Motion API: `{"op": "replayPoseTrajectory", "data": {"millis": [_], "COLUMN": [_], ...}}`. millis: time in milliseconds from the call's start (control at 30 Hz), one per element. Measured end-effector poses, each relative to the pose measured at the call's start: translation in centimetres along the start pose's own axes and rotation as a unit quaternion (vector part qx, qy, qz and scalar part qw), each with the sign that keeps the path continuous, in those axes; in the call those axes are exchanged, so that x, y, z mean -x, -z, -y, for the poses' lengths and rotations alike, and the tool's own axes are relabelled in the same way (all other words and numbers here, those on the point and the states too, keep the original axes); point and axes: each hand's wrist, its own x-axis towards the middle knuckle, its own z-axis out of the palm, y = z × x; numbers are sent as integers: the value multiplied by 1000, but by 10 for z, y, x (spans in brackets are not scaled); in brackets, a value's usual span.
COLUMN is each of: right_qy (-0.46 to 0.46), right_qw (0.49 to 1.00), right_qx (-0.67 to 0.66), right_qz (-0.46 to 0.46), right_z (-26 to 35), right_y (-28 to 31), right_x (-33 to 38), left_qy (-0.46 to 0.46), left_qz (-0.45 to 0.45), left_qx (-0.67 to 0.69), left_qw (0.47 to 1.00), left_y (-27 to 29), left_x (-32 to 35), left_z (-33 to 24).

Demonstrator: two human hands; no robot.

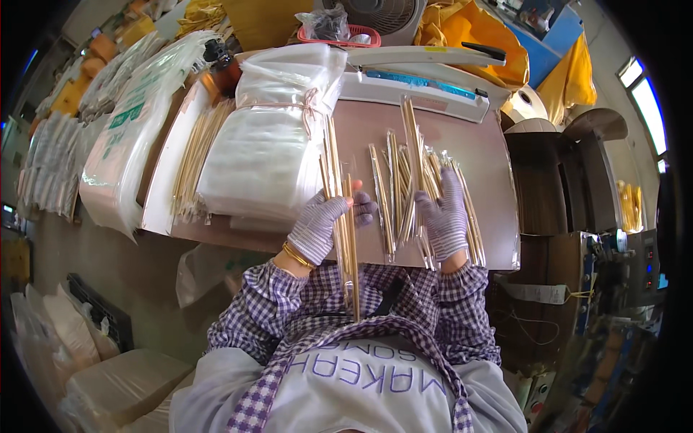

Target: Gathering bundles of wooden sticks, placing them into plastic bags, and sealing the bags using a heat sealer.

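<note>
My left hand [326, 224], in a knit glove, grips a clear packet of long pale chopsticks [349, 238] that hangs over the table's near edge toward my lap. My right hand [442, 216], also gloved, lies palm down on a spread of several more chopstick packets [404, 180] on the brown table [476, 151]. A tied stack of clear plastic bags [271, 144] sits just left of my left hand.
A white heat sealer [419, 83] stands at the table's far edge. Loose chopsticks [195, 155] lie along the left on a white board. Large bags of stock [130, 130] sit further left, yellow sacks [491, 36] behind, a machine with a control panel [635, 274] at right.
</note>
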Motion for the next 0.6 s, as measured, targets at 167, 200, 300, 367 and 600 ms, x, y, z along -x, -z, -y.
{"op": "replayPoseTrajectory", "data": {"millis": [167,200,300,367,600], "right_qy": [-140,-116,-142,-135,-69], "right_qw": [968,959,969,976,992], "right_qx": [34,33,-69,-81,97], "right_qz": [207,257,190,153,43], "right_z": [6,2,-12,-16,22], "right_y": [-30,-41,-63,-66,-10], "right_x": [21,34,56,58,-6], "left_qy": [-33,-33,-35,-46,-136], "left_qz": [-7,-8,-13,-39,-201], "left_qx": [10,11,-37,-51,-266], "left_qw": [999,999,999,997,933], "left_y": [3,0,-8,-7,-2], "left_x": [-3,-2,0,4,20], "left_z": [-5,-6,-7,-11,-107]}}
